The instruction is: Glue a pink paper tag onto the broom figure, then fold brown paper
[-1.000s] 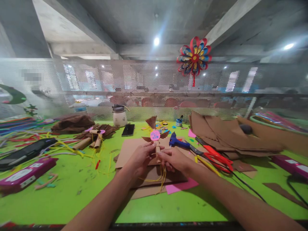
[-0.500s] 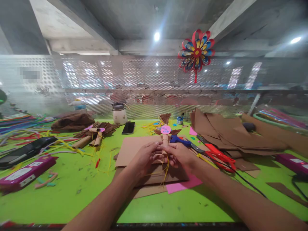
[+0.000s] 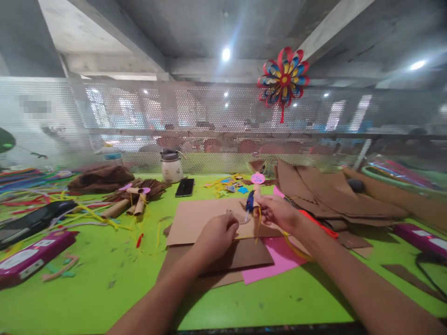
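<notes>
- Head view: right hand (image 3: 277, 211) has carried the paper doll (image 3: 257, 186) up and to the right, fingers clamped on its tube body, yellow strands hanging below them.
- Left hand (image 3: 218, 232) has come off the doll; fingers curled, grip cannot be told, resting on the cardboard sheet (image 3: 202, 218).
- Blue glue gun (image 3: 249, 202) lies just left of the right fingers.
- Marks on the doll's pink disc are illegible; so are the labels elsewhere.

Bright overhead glare, blurred warped edges
</notes>
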### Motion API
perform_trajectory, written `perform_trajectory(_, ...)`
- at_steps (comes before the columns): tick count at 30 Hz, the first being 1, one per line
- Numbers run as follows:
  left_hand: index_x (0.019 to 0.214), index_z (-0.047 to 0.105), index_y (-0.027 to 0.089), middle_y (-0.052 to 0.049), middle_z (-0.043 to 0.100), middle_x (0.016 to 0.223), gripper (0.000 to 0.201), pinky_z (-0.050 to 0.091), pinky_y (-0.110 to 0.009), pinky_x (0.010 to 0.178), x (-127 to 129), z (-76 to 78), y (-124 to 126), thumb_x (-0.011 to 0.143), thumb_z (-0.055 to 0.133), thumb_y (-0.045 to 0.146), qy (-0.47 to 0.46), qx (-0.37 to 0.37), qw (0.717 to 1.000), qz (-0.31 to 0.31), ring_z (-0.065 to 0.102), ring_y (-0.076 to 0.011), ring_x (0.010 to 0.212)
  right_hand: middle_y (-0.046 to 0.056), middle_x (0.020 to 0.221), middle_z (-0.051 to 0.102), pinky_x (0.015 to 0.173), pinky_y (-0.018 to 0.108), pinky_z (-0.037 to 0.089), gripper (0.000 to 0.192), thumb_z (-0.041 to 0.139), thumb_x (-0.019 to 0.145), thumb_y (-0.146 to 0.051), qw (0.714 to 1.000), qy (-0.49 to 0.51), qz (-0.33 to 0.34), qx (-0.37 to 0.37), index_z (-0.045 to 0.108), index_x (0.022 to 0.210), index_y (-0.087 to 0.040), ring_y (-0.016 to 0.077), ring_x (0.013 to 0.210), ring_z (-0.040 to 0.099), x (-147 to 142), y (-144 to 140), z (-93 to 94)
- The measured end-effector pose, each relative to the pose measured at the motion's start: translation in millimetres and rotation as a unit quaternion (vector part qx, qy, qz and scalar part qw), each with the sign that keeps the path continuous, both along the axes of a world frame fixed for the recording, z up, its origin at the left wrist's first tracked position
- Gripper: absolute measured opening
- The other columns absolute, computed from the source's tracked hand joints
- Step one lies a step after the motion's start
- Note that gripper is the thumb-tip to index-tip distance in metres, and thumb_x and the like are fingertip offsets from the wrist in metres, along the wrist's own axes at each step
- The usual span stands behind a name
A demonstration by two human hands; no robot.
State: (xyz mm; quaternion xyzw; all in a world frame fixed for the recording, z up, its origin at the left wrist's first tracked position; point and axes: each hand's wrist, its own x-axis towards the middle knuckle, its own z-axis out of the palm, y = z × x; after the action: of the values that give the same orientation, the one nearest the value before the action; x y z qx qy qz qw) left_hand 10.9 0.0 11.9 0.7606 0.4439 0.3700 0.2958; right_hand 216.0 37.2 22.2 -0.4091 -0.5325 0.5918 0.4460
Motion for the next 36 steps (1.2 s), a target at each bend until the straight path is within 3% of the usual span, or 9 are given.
perform_trajectory(5, 0.073, 0.067, 0.020, -0.009, 0.066, 0.075, 0.020, 0.033, -0.029, 0.062, -1.3, -0.4, -2.5, 0.078, 0.052, 0.032, 0.120, 0.054, 0.991, -0.024, 0.055, -0.0217, 0.065, 0.002, 0.059, 0.061, 0.036, 0.014, 0.034, 0.025, 0.056, 0.082, -0.036, 0.999, -0.023, 0.029, 0.004, 0.054, 0.075, -0.012, 0.0041, 0.039, 0.047, -7.1, -4.1, 3.6)
perform_trajectory(13, 0.079, 0.068, 0.020, -0.011, 0.064, 0.081, 0.023, 0.036, -0.032, 0.068, -1.8, 1.9, -2.3, 0.080, 0.050, 0.033, 0.185, 0.073, 0.979, -0.047, 0.055, -0.0242, 0.073, 0.001, 0.058, 0.060, 0.034, 0.015, 0.032, 0.027, 0.057, 0.080, -0.037, 0.998, -0.051, 0.036, 0.001, 0.054, 0.071, -0.012, 0.0044, 0.037, 0.045, -6.4, 10.4, -6.6)
perform_trajectory(15, 0.072, 0.068, 0.019, -0.010, 0.063, 0.074, 0.019, 0.036, -0.032, 0.068, -6.6, 9.4, -2.8, 0.077, 0.055, 0.031, 0.135, 0.051, 0.989, -0.029, 0.054, -0.0233, 0.070, 0.001, 0.058, 0.060, 0.033, 0.015, 0.031, 0.028, 0.058, 0.079, -0.039, 0.998, -0.058, 0.040, -0.009, 0.053, 0.073, -0.013, 0.0048, 0.037, 0.046, -12.4, 7.6, -6.0)
perform_trajectory(17, 0.071, 0.067, 0.018, -0.009, 0.064, 0.076, 0.011, 0.038, -0.030, 0.069, -12.9, 18.8, -2.3, 0.070, 0.063, 0.028, 0.006, 0.020, 0.999, -0.032, 0.055, -0.0225, 0.074, 0.000, 0.056, 0.059, 0.034, 0.015, 0.030, 0.029, 0.060, 0.077, -0.040, 0.997, -0.066, 0.040, -0.015, 0.051, 0.072, -0.013, 0.0043, 0.037, 0.045, -23.4, 0.3, -2.6)
perform_trajectory(20, 0.078, 0.067, 0.017, -0.008, 0.065, 0.078, 0.020, 0.042, -0.028, 0.065, -17.8, 28.2, -0.2, 0.074, 0.060, 0.036, -0.100, -0.032, 0.994, -0.037, 0.057, -0.0208, 0.075, -0.002, 0.054, 0.056, 0.036, 0.015, 0.031, 0.034, 0.060, 0.077, -0.046, 0.995, -0.064, 0.080, 0.015, 0.051, 0.073, -0.014, 0.0034, 0.037, 0.041, -44.4, -14.4, 2.8)
perform_trajectory(25, 0.082, 0.062, 0.011, -0.006, 0.061, 0.064, 0.035, 0.044, -0.028, 0.056, -4.2, 14.5, 2.6, 0.074, 0.061, 0.045, -0.282, -0.192, 0.936, -0.085, 0.057, -0.0172, 0.057, -0.004, 0.048, 0.052, 0.034, 0.016, 0.026, 0.042, 0.056, 0.076, -0.056, 0.988, -0.105, 0.099, 0.055, 0.055, 0.078, -0.014, 0.0041, 0.034, 0.038, -69.1, -33.6, -1.2)
perform_trajectory(30, 0.073, 0.059, 0.011, -0.002, 0.057, 0.064, 0.028, 0.038, -0.021, 0.051, 0.4, 2.5, 5.7, 0.072, 0.063, 0.039, -0.332, -0.183, 0.925, -0.012, 0.053, -0.0108, 0.056, -0.007, 0.044, 0.044, 0.034, 0.018, 0.027, 0.041, 0.056, 0.076, -0.054, 0.975, -0.150, 0.135, 0.090, 0.057, 0.079, -0.013, 0.0053, 0.033, 0.037, -70.4, -40.0, -12.6)
perform_trajectory(33, 0.076, 0.057, 0.010, -0.003, 0.057, 0.066, 0.025, 0.038, -0.019, 0.049, -13.2, 15.7, 7.5, 0.075, 0.060, 0.035, -0.351, -0.186, 0.917, 0.020, 0.053, -0.0098, 0.055, -0.004, 0.046, 0.048, 0.037, 0.018, 0.029, 0.040, 0.051, 0.080, -0.052, 0.963, -0.180, 0.164, 0.113, 0.059, 0.078, -0.013, 0.0062, 0.036, 0.040, -68.8, -43.8, -15.6)
perform_trajectory(36, 0.087, 0.056, 0.010, 0.000, 0.053, 0.060, 0.023, 0.034, -0.016, 0.044, -41.3, 41.6, 10.6, 0.077, 0.056, 0.031, -0.382, -0.161, 0.908, 0.066, 0.049, -0.0076, 0.049, -0.001, 0.055, 0.055, 0.040, 0.018, 0.032, 0.035, 0.050, 0.083, -0.047, 0.951, -0.219, 0.174, 0.130, 0.060, 0.082, -0.014, 0.0064, 0.040, 0.044, -65.4, -46.6, -17.2)
